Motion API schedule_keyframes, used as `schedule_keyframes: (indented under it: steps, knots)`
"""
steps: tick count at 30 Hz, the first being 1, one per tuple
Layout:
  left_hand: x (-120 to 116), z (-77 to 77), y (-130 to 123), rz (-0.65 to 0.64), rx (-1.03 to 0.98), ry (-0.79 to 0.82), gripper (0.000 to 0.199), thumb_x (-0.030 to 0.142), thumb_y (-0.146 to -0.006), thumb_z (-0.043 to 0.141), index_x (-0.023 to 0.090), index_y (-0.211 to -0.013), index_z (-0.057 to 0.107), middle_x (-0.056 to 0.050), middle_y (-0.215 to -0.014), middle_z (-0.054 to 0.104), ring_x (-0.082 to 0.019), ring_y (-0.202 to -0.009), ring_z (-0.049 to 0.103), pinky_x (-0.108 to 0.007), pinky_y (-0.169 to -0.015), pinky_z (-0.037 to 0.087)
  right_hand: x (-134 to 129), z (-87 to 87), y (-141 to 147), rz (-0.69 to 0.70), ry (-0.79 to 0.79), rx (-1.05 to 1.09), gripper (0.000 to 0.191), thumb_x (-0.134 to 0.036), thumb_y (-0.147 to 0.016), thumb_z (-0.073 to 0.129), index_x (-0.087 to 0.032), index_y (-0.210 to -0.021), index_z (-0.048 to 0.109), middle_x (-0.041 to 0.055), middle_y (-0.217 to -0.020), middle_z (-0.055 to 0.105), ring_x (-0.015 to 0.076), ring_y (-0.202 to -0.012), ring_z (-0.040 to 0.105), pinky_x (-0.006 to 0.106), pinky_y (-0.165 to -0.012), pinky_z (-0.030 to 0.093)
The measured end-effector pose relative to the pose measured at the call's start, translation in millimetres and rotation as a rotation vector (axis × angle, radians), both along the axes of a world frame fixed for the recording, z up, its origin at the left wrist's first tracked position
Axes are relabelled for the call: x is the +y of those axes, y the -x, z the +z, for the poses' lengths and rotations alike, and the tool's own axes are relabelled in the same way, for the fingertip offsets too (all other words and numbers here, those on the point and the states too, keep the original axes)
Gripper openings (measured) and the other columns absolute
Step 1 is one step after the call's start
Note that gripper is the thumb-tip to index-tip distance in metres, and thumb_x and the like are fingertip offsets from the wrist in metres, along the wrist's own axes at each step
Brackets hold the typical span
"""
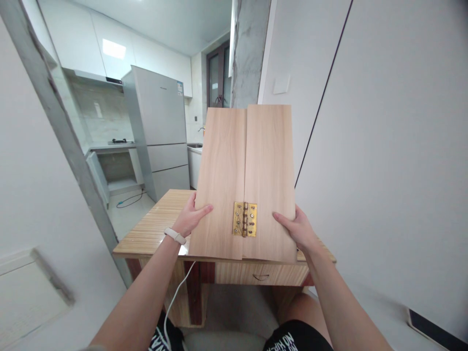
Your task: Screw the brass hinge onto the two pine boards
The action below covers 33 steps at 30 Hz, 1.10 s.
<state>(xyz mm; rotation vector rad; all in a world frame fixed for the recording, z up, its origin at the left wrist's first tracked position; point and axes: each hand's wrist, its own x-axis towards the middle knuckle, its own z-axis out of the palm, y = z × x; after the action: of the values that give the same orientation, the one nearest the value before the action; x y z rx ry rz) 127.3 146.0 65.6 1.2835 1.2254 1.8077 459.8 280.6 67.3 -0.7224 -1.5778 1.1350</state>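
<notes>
Two wooden boards stand upright side by side above the desk, joined by a brass hinge (244,219) low on their seam. My left hand (190,214) grips the outer edge of the left board (223,165), thumb on the front face and fingers hidden behind. On the other side my right hand (297,226) clasps the right board (269,156) in the same way. The top of the right board sits slightly higher than that of the left one. Several screw heads or holes show on the hinge leaves. A pale band circles my left wrist.
Beneath the boards is a wood-grain desk (157,224) with a drawer (261,274). A white cable (175,295) hangs from its front edge. Behind stands a grey fridge (161,112) in a kitchen. White wall panels (383,170) rise close on the right. A dark-screened device (435,331) is at lower right.
</notes>
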Motion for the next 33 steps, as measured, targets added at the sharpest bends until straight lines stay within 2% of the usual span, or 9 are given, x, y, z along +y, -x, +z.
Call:
schedule_keyframes:
  steps: [4, 8, 13, 15, 18, 21, 25, 29, 33]
  knots:
    - [-7, 15.2, -8, 0.057, 0.066, -0.072, 0.055, 0.039, -0.081, 0.081, 0.021, -0.122, 0.049, -0.011, -0.125, 0.069, -0.026, -0.110, 0.070, -0.043, -0.094, 0.060, -8, 10.3, -1, -0.064, -0.076, 0.002, 0.063, -0.048, -0.073, 0.085, -0.023, -0.127, 0.062, 0.0107, -0.126, 0.072, 0.0334, -0.110, 0.070, 0.051, -0.091, 0.060]
    - [-10, 24.6, -26, 0.216, 0.187, -0.141, 0.046, 0.038, -0.083, 0.078, 0.021, -0.115, 0.049, -0.007, -0.112, 0.070, -0.024, -0.104, 0.070, -0.041, -0.092, 0.058, -19, 18.6, 3, -0.251, -0.210, -0.098, 0.059, -0.051, -0.075, 0.082, -0.022, -0.122, 0.062, 0.0116, -0.120, 0.073, 0.0320, -0.104, 0.069, 0.048, -0.086, 0.059]
    - [-12, 26.3, -60, 0.461, 0.341, -0.173, 0.039, 0.037, -0.087, 0.073, 0.023, -0.114, 0.049, -0.007, -0.113, 0.069, -0.025, -0.105, 0.069, -0.041, -0.092, 0.055, -44, 19.5, 26, -0.520, -0.288, -0.248, 0.041, -0.054, -0.081, 0.072, -0.023, -0.103, 0.056, 0.0088, -0.099, 0.072, 0.0287, -0.088, 0.067, 0.039, -0.074, 0.052]
    - [-13, 25.6, -74, 0.510, 0.381, -0.156, 0.037, 0.038, -0.089, 0.071, 0.023, -0.115, 0.049, -0.007, -0.109, 0.070, -0.026, -0.101, 0.070, -0.041, -0.088, 0.055, -56, 17.2, 38, -0.580, -0.281, -0.290, 0.037, -0.055, -0.084, 0.068, -0.024, -0.097, 0.051, 0.0071, -0.090, 0.070, 0.0283, -0.082, 0.065, 0.037, -0.068, 0.048]
    - [-14, 25.4, -87, 0.545, 0.399, -0.141, 0.036, 0.038, -0.092, 0.069, 0.024, -0.119, 0.050, -0.007, -0.108, 0.071, -0.027, -0.099, 0.071, -0.040, -0.084, 0.054, -68, 14.2, 49, -0.648, -0.261, -0.344, 0.036, -0.057, -0.088, 0.062, -0.025, -0.098, 0.048, 0.0058, -0.085, 0.067, 0.0276, -0.077, 0.063, 0.034, -0.063, 0.042]
    - [-16, 26.9, -85, 0.529, 0.389, -0.149, 0.039, 0.038, -0.091, 0.070, 0.023, -0.121, 0.051, -0.008, -0.110, 0.071, -0.027, -0.100, 0.071, -0.040, -0.085, 0.055, -71, 14.5, 46, -0.639, -0.253, -0.356, 0.037, -0.058, -0.089, 0.062, -0.025, -0.099, 0.048, 0.0056, -0.085, 0.067, 0.0274, -0.076, 0.063, 0.034, -0.063, 0.041]
    - [-17, 29.4, -63, 0.444, 0.343, -0.194, 0.045, 0.036, -0.087, 0.074, 0.023, -0.124, 0.051, -0.009, -0.121, 0.068, -0.026, -0.113, 0.067, -0.041, -0.097, 0.054, -59, 18.4, 24, -0.551, -0.284, -0.281, 0.039, -0.057, -0.083, 0.070, -0.025, -0.097, 0.051, 0.0067, -0.090, 0.070, 0.0277, -0.081, 0.065, 0.037, -0.068, 0.048]
    - [-18, 28.9, -38, 0.289, 0.237, -0.197, 0.050, 0.036, -0.084, 0.076, 0.022, -0.124, 0.050, -0.008, -0.122, 0.068, -0.025, -0.114, 0.067, -0.043, -0.101, 0.054, -41, 21.2, 3, -0.394, -0.297, -0.163, 0.050, -0.055, -0.079, 0.077, -0.022, -0.112, 0.060, 0.0110, -0.109, 0.073, 0.0300, -0.096, 0.068, 0.042, -0.080, 0.056]
    - [-21, 26.1, -22, 0.168, 0.153, -0.147, 0.054, 0.038, -0.082, 0.079, 0.022, -0.126, 0.050, -0.009, -0.122, 0.069, -0.026, -0.113, 0.068, -0.043, -0.098, 0.056, -30, 20.0, -9, -0.217, -0.209, -0.081, 0.061, -0.052, -0.077, 0.082, -0.022, -0.125, 0.060, 0.0128, -0.122, 0.072, 0.0319, -0.107, 0.069, 0.047, -0.089, 0.059]
